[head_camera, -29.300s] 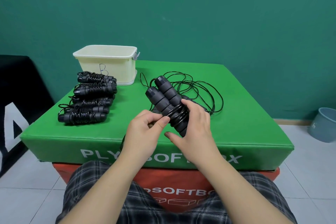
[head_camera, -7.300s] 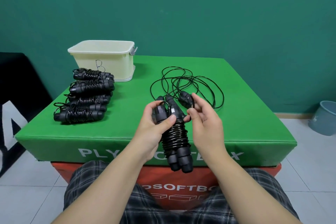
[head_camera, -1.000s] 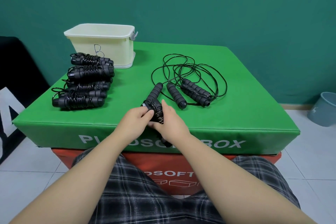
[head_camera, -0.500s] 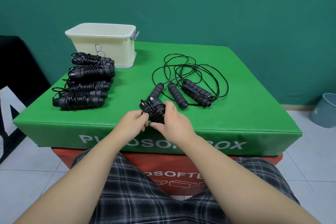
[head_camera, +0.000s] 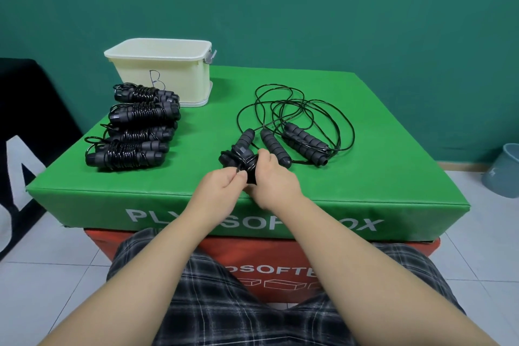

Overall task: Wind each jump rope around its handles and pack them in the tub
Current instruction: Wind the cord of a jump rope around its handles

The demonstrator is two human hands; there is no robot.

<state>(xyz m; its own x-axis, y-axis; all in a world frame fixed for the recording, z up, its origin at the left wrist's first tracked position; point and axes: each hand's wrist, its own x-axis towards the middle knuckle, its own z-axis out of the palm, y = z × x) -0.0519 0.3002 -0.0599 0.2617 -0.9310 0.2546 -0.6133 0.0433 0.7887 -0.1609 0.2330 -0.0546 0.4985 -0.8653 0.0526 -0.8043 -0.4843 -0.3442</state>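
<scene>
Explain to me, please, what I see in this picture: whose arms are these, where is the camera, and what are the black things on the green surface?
There is no machine here. A person wears a camera on the head, so it looks forward and down at their own arms and checked shorts.

The left hand and the right hand together hold a wound jump rope, its cord wrapped round its handles; the left fingers pinch the cord.

On the green soft box lie four finished bundles in a row at the left. Behind them stands a cream tub marked "B"; its inside is hidden. At the right lies loose rope, still unwound, with several foam handles.

A grey bin stands on the floor.
</scene>
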